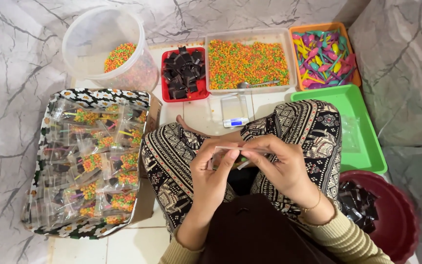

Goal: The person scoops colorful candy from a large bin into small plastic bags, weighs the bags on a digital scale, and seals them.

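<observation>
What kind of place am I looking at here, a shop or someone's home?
Probably a home floor set up for packing snacks by hand. The person sits cross-legged on white tiles, both hands on a small clear bag. A tray of colourful pellets, plastic spoons and a box of filled packets surround them.

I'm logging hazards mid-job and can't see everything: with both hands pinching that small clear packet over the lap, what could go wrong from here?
1. The small clear plastic packet is pinched only at its top edge by the left hand and right hand; it might slip into the lap.
2. The clear tray of multicoloured candy beads sits open nearby; a reaching sleeve could scatter beads.
</observation>
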